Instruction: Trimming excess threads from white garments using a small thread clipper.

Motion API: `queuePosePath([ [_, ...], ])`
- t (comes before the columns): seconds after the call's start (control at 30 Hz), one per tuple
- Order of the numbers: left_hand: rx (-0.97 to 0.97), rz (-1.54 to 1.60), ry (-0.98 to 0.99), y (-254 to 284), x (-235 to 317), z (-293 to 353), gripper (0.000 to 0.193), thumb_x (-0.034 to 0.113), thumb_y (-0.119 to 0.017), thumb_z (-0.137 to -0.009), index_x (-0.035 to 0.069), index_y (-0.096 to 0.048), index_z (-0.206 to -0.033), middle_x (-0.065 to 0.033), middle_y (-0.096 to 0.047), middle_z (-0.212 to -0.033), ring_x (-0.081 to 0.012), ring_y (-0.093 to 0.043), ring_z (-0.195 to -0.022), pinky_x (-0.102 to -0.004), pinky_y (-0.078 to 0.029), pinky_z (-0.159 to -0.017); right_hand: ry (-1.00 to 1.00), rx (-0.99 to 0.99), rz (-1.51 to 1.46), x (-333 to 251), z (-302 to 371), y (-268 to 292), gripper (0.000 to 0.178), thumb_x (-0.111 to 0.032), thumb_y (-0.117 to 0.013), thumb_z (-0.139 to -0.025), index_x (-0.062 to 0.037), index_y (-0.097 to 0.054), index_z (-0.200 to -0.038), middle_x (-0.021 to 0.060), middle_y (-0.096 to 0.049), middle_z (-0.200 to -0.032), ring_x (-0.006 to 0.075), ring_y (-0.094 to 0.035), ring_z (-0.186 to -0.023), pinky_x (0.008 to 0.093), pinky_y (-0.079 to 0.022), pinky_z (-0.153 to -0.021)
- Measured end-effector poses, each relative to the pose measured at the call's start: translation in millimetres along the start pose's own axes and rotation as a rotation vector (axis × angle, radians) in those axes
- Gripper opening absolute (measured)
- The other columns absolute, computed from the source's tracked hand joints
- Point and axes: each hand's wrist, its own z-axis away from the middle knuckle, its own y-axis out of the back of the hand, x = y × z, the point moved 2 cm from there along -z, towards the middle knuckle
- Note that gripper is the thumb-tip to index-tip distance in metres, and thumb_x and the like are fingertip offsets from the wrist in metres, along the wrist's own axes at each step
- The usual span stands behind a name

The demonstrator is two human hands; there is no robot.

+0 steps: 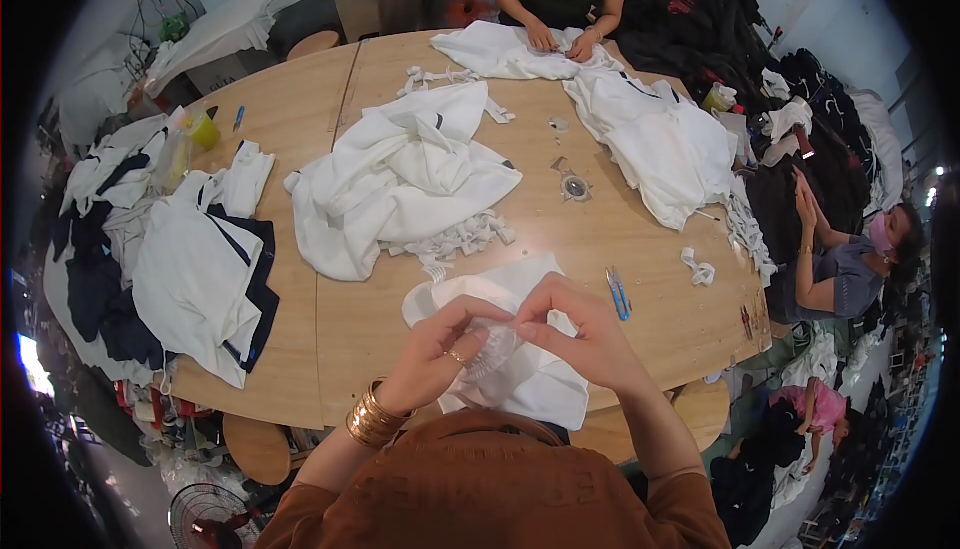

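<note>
Down at the bottom centre of the frame, the person's left hand [440,349] and right hand [580,334] are both pinched tight on a white garment [530,379] that sits bunched on the near edge of the round wooden table [330,349], fingertips almost meeting over a small spot of fabric; can't honestly tell if there's a thread or a tag between them, it's too small. Gold bangles [375,417] ride the left wrist. Just right of the hands a pair of blue thread snips [618,294] lies loose on the wood. Risk-wise, with both hands pulling on such a tiny bit of cloth, a hard tug could probably rip a seam, and the garment hanging over the table lip could slide into the lap. Further up, mid-frame, there's a big white clothing pile [400,179] with cut strips around it, a navy-and-white stack [200,269] at left, and another white heap [660,144] at upper right. At the top edge a co-worker's hands [560,44] work on more white cloth.
</note>
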Motion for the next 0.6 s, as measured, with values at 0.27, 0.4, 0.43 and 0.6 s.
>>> queuePosePath([
  [0.27, 0.163, -0.432, -0.072, -7, 10, 5, 0.021, 0.012, -0.063, -0.078, 0.003, -0.056, -0.096, -0.0024, -0.058, -0.078, -0.0065, -0.050, -0.072, -0.0232, -0.043, -0.067, 0.160, -0.056, 0.292, -20, -17, -15, 0.008, -0.007, -0.059, -0.078, -0.0039, -0.055, -0.084, 0.0047, -0.050, -0.077, 0.0142, -0.053, -0.072, 0.0254, -0.043, -0.063],
  [0.4, 0.266, -0.292, -0.129, 3, -6, 8, 0.015, 0.011, -0.063, -0.079, 0.002, -0.056, -0.088, -0.0015, -0.058, -0.075, -0.0053, -0.050, -0.072, -0.0221, -0.043, -0.065, 0.167, 0.022, 0.073, -14, -20, -9, 0.015, -0.006, -0.060, -0.077, -0.0043, -0.057, -0.092, 0.0049, -0.055, -0.086, 0.0142, -0.054, -0.076, 0.0250, -0.044, -0.065],
  [0.43, 0.301, -0.114, -0.032, 5, -5, 9, 0.011, 0.010, -0.061, -0.080, 0.002, -0.055, -0.085, -0.0011, -0.058, -0.077, -0.0057, -0.051, -0.074, -0.0214, -0.042, -0.069, 0.095, 0.136, 0.084, -3, -21, 0, 0.016, -0.006, -0.058, -0.079, -0.0033, -0.058, -0.095, 0.0064, -0.056, -0.089, 0.0152, -0.055, -0.080, 0.0247, -0.043, -0.070],
  [0.6, 0.349, 0.220, 0.058, 1, -1, 16, 0.010, 0.010, -0.058, -0.084, 0.004, -0.052, -0.078, 0.0001, -0.057, -0.078, -0.0060, -0.051, -0.075, -0.0208, -0.040, -0.071, -0.290, 0.696, 0.648, 191, 23, 91, 0.033, -0.019, -0.055, -0.084, 0.0007, -0.051, -0.110, 0.0151, -0.052, -0.111, 0.0274, -0.051, -0.100, 0.0356, -0.041, -0.083],
])
